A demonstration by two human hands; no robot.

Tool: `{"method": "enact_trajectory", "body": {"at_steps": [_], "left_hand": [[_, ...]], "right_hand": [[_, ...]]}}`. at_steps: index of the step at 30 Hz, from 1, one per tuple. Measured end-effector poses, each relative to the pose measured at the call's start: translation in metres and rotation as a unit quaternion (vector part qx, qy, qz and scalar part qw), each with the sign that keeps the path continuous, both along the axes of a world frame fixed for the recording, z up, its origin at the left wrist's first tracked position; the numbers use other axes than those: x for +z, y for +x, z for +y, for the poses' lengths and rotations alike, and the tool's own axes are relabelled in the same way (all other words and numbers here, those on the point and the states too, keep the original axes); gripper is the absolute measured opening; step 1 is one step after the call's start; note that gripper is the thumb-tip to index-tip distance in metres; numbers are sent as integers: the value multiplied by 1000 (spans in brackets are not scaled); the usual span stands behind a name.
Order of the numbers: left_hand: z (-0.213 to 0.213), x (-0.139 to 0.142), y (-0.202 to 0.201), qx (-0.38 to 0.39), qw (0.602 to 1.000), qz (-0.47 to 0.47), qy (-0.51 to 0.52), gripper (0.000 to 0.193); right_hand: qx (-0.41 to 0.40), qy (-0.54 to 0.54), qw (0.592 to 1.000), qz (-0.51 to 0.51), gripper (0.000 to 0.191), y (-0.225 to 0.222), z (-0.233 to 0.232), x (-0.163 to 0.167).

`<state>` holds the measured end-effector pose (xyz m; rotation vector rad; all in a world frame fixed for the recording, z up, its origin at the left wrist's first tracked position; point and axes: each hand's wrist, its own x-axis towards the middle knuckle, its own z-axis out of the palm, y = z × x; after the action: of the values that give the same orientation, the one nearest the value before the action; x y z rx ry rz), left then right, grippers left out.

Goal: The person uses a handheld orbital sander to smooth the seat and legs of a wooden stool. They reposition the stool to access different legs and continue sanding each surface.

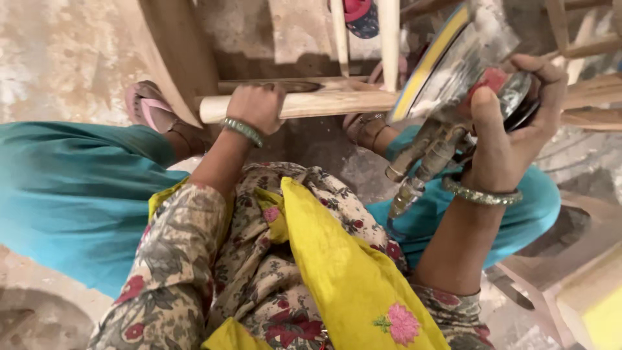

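Observation:
My left hand is closed around a round wooden rail of an unfinished wooden chair frame, near the rail's left end. My right hand grips a dusty pneumatic disc sander from above. Its yellow-edged disc is tilted and touches the right part of the same rail. A metal air fitting hangs below the sander. Both wrists wear bangles.
Upright wooden spindles rise behind the rail. More bare wooden parts lie to the right. My feet in sandals rest on the worn concrete floor. A pale wooden piece lies at lower right.

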<state>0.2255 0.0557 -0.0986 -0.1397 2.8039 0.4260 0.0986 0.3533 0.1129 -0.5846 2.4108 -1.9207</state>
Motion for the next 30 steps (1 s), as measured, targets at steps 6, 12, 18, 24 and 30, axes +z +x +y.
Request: {"method": "enact_trajectory", "body": {"at_steps": [6,12,18,24,30], "left_hand": [[-18,29,-31,-12,997,-69,18,34],[-42,57,-50,38,992,-115,21,40],[-76,62,-62,90,987,-97,94,51],[-120,64,-67,178,957,-88,209,56],[-124,65,-67,224,936,-122,242,57]], "right_hand": [[-35,-2,999,-41,39,3,-1,-4],[-60,-21,998,-11,43,-6,10,1],[-51,-36,998,17,38,-1,14,10],[-56,-61,997,11,37,-1,3,22],[-41,-5,999,12,39,-6,-15,27]]}}
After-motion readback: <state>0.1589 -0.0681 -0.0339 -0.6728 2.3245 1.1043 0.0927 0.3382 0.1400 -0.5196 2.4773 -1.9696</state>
